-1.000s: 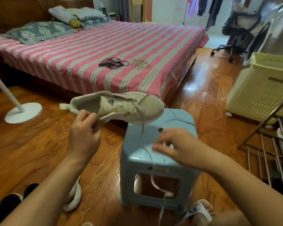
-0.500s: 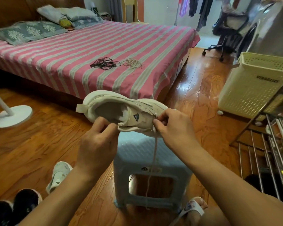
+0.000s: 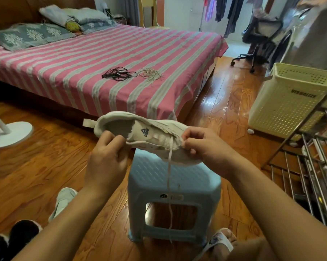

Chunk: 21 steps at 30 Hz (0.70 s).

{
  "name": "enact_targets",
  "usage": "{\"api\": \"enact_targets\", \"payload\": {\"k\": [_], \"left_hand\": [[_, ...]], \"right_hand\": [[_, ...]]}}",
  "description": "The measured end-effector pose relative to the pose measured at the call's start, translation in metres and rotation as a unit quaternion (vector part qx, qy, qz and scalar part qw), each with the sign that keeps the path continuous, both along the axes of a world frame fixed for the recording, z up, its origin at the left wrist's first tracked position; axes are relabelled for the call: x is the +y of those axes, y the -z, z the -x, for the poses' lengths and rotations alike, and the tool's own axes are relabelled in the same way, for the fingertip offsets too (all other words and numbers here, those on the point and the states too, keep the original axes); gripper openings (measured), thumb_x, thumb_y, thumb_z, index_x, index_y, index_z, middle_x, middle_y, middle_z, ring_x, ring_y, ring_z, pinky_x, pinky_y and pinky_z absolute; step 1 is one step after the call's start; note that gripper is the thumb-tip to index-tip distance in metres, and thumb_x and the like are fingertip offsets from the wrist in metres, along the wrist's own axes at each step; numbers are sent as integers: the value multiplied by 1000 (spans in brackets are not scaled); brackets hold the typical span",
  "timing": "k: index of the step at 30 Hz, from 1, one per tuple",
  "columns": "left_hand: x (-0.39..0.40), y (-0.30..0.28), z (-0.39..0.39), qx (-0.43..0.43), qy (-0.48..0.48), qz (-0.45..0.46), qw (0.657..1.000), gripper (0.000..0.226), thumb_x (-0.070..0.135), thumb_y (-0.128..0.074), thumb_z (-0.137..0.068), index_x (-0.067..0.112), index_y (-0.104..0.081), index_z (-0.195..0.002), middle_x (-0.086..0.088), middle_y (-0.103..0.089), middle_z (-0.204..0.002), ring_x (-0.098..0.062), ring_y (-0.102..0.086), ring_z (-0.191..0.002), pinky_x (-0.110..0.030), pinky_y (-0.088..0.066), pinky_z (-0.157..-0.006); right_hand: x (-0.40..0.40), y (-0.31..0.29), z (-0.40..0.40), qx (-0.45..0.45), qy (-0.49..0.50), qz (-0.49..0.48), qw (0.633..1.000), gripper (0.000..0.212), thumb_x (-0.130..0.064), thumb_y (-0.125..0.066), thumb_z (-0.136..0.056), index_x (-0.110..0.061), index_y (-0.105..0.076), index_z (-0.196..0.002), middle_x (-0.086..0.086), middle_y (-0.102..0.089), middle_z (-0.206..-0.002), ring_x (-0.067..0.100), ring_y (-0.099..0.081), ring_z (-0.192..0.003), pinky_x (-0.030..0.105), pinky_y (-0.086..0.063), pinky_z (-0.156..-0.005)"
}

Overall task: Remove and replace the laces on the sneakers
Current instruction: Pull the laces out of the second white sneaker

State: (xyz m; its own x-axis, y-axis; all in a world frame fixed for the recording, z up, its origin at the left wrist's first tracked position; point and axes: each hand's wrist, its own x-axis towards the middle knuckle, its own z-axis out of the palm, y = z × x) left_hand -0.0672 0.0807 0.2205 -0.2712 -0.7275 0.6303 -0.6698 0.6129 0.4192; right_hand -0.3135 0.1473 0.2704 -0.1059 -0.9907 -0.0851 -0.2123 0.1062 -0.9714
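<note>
Sneaker (image 3: pixel 140 136) is up in the air over the blue plastic stool (image 3: pixel 174 178), toe pointing right, heel tab left. Left hand (image 3: pixel 106 159) grips the near side of the collar to steady it, and the right hand (image 3: pixel 200 146) is pinching at the eyelet area near the toe, where the lace (image 3: pixel 169 181) is threaded. The rest of that lace dangles straight down past the stool front.

Looks to me like the old lace is mid-removal. Best bet: keep the shoe braced with the left, work one crossing loose at a time from the eyelets, and don't yank the long tail or it'll bind. Black laces (image 3: pixel 117 74) and beige laces (image 3: pixel 150 74) sit side by side on the striped bed (image 3: pixel 64 68), well apart from the shoe.
</note>
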Motion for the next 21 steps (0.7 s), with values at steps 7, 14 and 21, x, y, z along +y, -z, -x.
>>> {"api": "enact_targets", "payload": {"k": [7,14,21], "left_hand": [[10,-2,2,-98,38,65,992,11,0,-72,-89,3,-63,-83,-8,-52,-84,-21,-45,-50,-25,-39,-38],[5,2,-1,-100,9,27,995,11,6,-68,-93,6,-60,-85,-5,-48,-84,-22,-43,-48,-29,-40,-35],[6,-2,-4,-116,18,49,992,13,7,-66,-94,5,-60,-83,-5,-46,-82,-21,-40,-48,-23,-34,-38]], "right_hand": [[-12,16,2,358,68,155,918,23,-29,-73,-90,-25,-76,-112,-13,-67,-95,3,-58,-82,26,-51,-81],[-20,24,26,402,267,-24,875,21,-19,-53,-93,-14,-73,-98,9,-71,-102,30,-62,-94,31,-41,-72],[-26,27,17,385,103,149,905,25,-24,-57,-99,-21,-72,-119,1,-68,-110,21,-59,-100,37,-47,-88]]}}
